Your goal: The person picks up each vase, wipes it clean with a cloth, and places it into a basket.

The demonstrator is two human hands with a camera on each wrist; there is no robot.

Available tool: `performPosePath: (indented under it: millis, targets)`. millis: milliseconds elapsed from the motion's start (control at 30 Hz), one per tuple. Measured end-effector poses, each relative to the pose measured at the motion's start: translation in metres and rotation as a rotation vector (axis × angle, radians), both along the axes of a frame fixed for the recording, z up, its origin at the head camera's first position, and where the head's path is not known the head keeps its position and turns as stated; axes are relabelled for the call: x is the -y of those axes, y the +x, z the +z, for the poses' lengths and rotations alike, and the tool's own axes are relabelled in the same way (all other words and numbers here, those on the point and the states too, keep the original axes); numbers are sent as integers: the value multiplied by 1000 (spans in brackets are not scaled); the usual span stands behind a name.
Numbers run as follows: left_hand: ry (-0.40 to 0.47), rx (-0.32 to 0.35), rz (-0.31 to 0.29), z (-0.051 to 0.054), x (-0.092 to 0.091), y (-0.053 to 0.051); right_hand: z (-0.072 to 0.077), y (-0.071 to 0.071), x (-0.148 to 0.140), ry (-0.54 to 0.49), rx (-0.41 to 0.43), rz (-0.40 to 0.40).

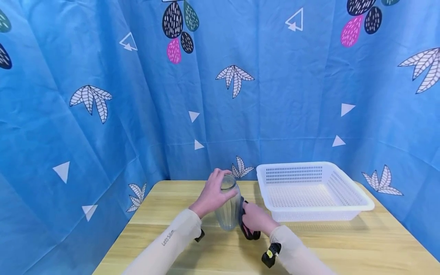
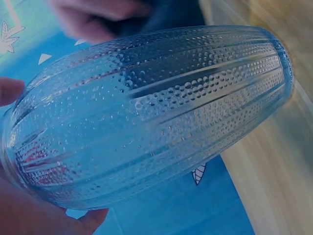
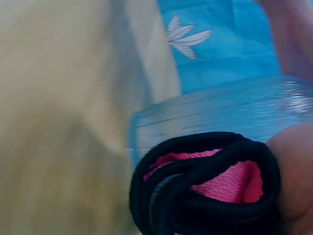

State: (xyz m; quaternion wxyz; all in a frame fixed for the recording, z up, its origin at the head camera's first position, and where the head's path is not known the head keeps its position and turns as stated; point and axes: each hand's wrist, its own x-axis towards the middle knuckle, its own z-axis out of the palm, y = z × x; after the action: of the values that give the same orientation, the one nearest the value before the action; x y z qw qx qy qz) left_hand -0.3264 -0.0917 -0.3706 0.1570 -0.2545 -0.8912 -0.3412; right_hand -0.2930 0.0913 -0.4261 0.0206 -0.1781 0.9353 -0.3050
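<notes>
A clear ribbed glass vase [image 1: 227,214], dotted with small bumps in the left wrist view [image 2: 161,112], stands on the table. My left hand [image 1: 214,194] grips it around the rim, thumb on the near side and fingers behind. My right hand [image 1: 257,218] holds a rolled dark cloth [image 1: 252,234] with black edging and a pink inside against the vase's right side. The roll's end [image 3: 210,181] faces the camera in the right wrist view, in front of the vase [image 3: 205,112].
A white perforated plastic basket [image 1: 316,209] stands at the right back of the wooden table [image 1: 371,244]. A blue patterned curtain [image 1: 275,114] hangs behind the table and along both sides.
</notes>
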Motion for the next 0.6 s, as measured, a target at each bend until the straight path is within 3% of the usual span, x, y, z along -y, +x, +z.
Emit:
performPosePath:
  millis: [133,233,367,600]
  targets:
    - [-20,-11,12,-1,-1,-1,-11,1,0,-3,14,28]
    - [-30,-39,20,-3,-1,-2,-8,2,-2,-16,15,1]
    - [-39,-53,39,-3,-1,1,6,5,-5,3,-27,-46]
    - [-91,-58,88,-1,0,3,43,15,-8,-40,-141,-95]
